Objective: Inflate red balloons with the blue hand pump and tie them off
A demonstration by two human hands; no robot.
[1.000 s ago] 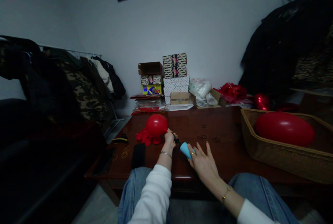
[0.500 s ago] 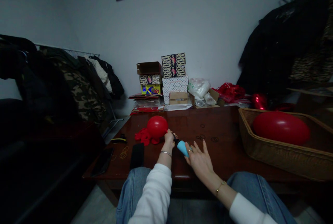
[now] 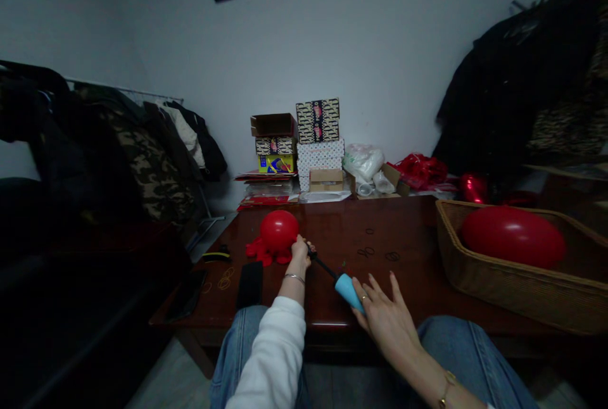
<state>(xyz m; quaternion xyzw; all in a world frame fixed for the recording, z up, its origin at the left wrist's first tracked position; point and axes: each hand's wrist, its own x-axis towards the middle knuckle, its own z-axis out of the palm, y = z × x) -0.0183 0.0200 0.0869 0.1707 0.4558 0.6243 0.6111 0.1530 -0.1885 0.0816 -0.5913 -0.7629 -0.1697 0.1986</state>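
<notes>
The person's left hand [image 3: 301, 249] is curled closed at the neck of a round red balloon [image 3: 279, 230], with the dark front end of a pump [image 3: 349, 293] meeting it there. Gripping both at that one spot probably keeps the neck tight on the tip; the fingers hide the join, so how far the tip goes in cannot be told. The balloon sits just beyond this hand, above a heap of limp red balloons [image 3: 255, 251] on the desk [image 3: 342, 219], leaving its round body free of the fingers.

The right hand [image 3: 386, 317] is only partly curled: thumb and nearest finger hold the end of the pump's light blue part, while other fingers spread loosely. A black rod shows between the blue part and the left hand, so the two hands stand apart at opposite ends of the pump, which slants toward the person, a stance that suits pushing and pulling along its length.

Yellow rubber bands [image 3: 227, 278] lie to the left beside a dark flat object [image 3: 250, 283], while thin dark rings [image 3: 365, 252] lie beyond the pump. On the right, a wicker basket [image 3: 503, 295] holds a larger balloon [image 3: 513, 236], its walls likely stopping it from rolling.
</notes>
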